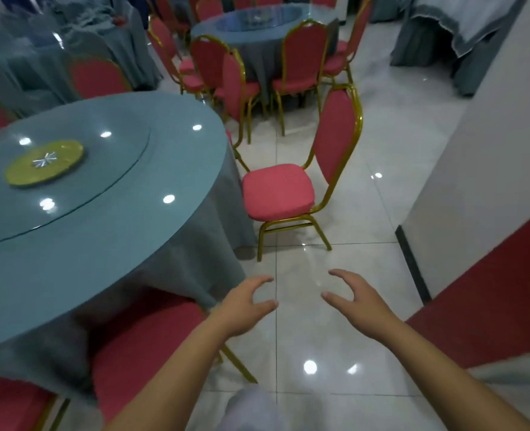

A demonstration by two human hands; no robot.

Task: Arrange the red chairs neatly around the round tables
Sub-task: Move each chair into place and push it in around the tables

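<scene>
Facing the round table, the upright red chair stands beyond left hand and right hand, grips released.

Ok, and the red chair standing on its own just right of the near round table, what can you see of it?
The red chair has a padded, fabric-looking seat and a tall rounded backrest in the same red, set in a gold-coloured metal-looking frame. It stands upright on the glossy floor tiles, seat turned toward the near round table, not tucked under; its seat edge sits close to the hanging blue cloth, contact unclear. Neither the left hand nor the right hand touches it.
</scene>
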